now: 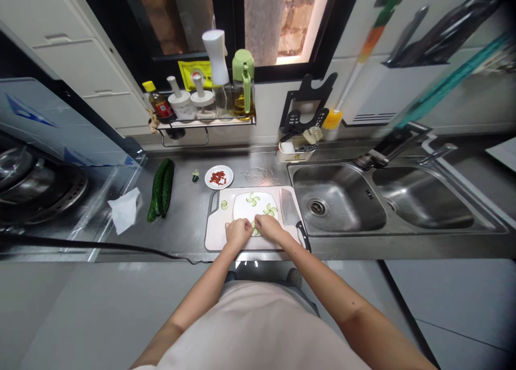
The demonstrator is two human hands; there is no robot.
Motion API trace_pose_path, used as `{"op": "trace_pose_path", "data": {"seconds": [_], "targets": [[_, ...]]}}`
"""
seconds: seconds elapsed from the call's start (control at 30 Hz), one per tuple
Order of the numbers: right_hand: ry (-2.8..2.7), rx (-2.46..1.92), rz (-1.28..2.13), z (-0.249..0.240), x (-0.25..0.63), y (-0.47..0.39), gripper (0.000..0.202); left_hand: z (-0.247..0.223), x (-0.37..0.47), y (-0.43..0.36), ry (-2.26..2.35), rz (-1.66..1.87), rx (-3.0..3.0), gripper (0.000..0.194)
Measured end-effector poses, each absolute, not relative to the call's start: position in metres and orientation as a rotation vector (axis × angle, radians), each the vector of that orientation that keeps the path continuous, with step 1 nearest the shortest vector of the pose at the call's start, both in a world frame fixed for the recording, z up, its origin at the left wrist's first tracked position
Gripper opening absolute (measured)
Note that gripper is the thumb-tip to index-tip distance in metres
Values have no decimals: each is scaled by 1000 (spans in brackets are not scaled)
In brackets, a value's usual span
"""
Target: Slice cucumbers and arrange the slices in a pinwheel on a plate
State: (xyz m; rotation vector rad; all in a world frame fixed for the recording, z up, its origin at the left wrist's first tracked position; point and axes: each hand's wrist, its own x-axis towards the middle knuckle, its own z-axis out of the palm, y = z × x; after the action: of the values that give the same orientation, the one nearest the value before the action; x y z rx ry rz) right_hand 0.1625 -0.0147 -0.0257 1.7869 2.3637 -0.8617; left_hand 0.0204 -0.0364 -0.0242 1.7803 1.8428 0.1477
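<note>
A white plate [242, 206] lies on the cutting board [217, 233], with cucumber slices fanned out in pinwheels [253, 199] on it. Both hands meet at the plate's near edge, over a cluster of green slices [255, 230]. My left hand [239, 231] is closed, its fingertips at the left of that cluster. From the right, my right hand [267, 226] reaches the same cluster with its fingers pinched. What either hand holds is too small to make out. A knife [291, 211] rests on the board's right side. Loose slices [224, 204] lie at the board's upper left.
A small dish [219, 177] of red pieces stands behind the board. Two cucumbers [161, 190] and a white tissue [124, 210] lie to the left. On the right is a double sink [338, 198]. A shelf [205, 124] with bottles hangs behind. A black cable [121, 246] crosses the front left.
</note>
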Motion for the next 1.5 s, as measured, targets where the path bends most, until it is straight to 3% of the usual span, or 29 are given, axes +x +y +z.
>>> {"op": "trace_pose_path", "data": {"seconds": [1.1,1.5], "targets": [[2236,1847,-814,-18,160,-17,17,-26,26,-21,1868,-51,1730,19],[2198,1994,-762,-20,174,-18,15,-24,25,-16,1858,-114,1728,11]]}}
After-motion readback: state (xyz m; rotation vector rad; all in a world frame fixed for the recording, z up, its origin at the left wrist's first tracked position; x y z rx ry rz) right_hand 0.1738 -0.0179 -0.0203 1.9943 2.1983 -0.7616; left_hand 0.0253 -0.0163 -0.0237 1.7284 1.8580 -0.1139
